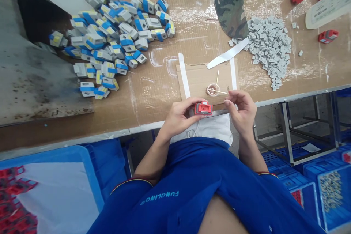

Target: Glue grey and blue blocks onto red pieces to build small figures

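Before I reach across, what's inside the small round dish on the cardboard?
A thin stick lies across the dish, and a second stick rises from it. The sticks cover part of the dish, and its bottom is too small and blurred to make out.

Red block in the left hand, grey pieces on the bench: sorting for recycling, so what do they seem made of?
The red block in the left hand looks like moulded plastic: smooth, slightly glossy, with crisp edges. The small grey pieces look matte, possibly rubber or plastic; too small to tell.

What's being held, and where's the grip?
The left hand holds a red plastic part by its left end, fingers on its edge. The right hand shows nothing visibly held.
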The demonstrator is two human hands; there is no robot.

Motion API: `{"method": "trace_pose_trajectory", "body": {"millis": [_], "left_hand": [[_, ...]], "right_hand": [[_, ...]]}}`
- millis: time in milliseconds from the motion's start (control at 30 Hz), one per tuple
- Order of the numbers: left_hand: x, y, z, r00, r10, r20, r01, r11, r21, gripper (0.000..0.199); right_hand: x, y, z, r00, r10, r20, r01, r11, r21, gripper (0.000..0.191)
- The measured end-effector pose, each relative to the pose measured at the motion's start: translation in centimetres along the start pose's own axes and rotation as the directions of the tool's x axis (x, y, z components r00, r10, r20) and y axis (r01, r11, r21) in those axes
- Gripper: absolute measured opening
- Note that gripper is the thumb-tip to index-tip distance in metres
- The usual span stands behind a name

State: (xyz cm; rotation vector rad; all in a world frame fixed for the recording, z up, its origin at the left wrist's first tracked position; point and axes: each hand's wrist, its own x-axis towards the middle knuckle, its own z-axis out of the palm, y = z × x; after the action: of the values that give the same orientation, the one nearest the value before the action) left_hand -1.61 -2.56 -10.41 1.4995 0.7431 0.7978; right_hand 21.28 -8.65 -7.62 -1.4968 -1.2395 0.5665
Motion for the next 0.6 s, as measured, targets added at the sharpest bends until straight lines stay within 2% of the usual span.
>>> {"method": "trace_pose_trajectory", "body": {"millis": [167,267,500,600], "left_hand": [[0.0,-0.2,0.1,1.000,-0.014,-0.006,0.014,1.000,0.003,0.045],[0.0,-0.3,0.1,1.000,-0.009,-0.005,0.009,1.000,0.011,0.045],[0.1,-0.2,0.0,1.000,0.027,0.006,-0.027,0.999,0.025,0.045],[0.1,-0.3,0.0,0.999,0.034,0.002,-0.034,0.999,0.029,0.044]], "right_hand": [[1.7,-0.7,0.6,0.995,-0.084,0.053,0.087,0.994,-0.061,0.008],[2.3,-1.2,0.8,0.992,-0.107,0.061,0.112,0.989,-0.095,0.008],[3.7,-1.7,1.3,0.965,-0.147,0.217,0.171,0.980,-0.097,0.008],[3.9,-1.7,1.5,0.958,-0.163,0.235,0.191,0.976,-0.100,0.011]]}}
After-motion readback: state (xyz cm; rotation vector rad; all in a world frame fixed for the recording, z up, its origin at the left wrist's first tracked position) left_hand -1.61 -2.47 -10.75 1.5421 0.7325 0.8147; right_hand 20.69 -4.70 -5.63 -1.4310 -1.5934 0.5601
